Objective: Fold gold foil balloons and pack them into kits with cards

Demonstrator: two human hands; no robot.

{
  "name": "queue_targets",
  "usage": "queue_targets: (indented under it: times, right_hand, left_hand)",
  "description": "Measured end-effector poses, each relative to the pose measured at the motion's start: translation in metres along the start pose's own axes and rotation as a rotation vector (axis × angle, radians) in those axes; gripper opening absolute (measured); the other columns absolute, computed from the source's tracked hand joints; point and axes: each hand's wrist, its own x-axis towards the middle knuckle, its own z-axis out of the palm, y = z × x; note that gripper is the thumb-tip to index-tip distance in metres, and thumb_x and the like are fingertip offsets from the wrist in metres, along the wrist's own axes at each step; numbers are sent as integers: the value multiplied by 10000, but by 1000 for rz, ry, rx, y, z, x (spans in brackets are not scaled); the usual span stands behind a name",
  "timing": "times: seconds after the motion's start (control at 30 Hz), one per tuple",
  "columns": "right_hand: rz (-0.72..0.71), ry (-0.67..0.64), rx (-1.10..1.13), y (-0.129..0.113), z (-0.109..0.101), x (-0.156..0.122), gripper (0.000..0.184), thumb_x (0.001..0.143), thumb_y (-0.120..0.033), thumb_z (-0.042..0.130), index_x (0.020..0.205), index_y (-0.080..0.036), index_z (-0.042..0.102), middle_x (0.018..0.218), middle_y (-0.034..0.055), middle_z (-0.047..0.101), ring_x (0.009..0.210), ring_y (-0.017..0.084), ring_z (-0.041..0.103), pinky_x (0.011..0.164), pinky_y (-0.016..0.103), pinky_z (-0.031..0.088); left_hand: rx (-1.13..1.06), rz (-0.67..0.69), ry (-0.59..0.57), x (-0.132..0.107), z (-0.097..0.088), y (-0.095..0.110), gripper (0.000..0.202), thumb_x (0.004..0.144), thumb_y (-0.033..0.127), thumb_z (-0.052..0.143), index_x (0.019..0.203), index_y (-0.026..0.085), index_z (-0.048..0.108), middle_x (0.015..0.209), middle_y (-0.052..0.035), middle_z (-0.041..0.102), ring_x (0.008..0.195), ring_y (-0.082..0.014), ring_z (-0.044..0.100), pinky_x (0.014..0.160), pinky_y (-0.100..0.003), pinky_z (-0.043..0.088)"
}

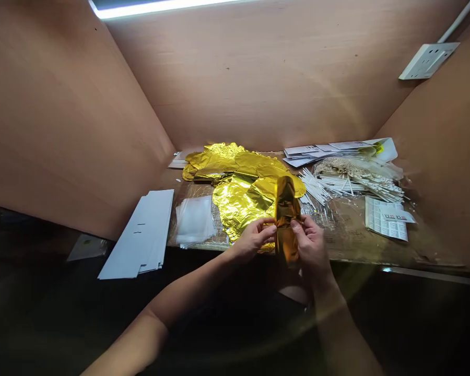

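Brown cardboard-covered worktop (419, 245) was the biggest item; clock read from its middle. Spread-out pile of shiny gold foil sheets (235, 169) lay at 10, probably for easy reach. Stack of flat white slotted card (147, 240) sat at 9, overhanging the front edge. Heap of thin white sticks (348, 185) was between 2 and 3, loose, no obvious order.

Long narrow folded gold foil strip (285, 224) was at 6, held up over the front edge, lengthwise away from the body. Left hand (250, 241) pinched its left edge, thumb against fingers. Right hand (311, 243) pinched its right side, thumb on the near face, likely keeping the floppy foil flat; hidden fingertips, couldn't tell. Clear plastic sleeves (196, 219) lay at 9, beside the card; small printed sheet (379, 219) at 3.
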Motion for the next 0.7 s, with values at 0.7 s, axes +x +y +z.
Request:
queue_targets:
  times: [0.7]
  right_hand:
    - [-259,-265,-388,12,40,-9,66,817,-315,825,761,-282,818,764,39,606,693,204,562,644,350,484]
  left_hand:
    - [-49,-310,-104,-43,-63,20,478,831,569,782,1089,192,641,822,1,678,700,-134,650,669,-252,496]
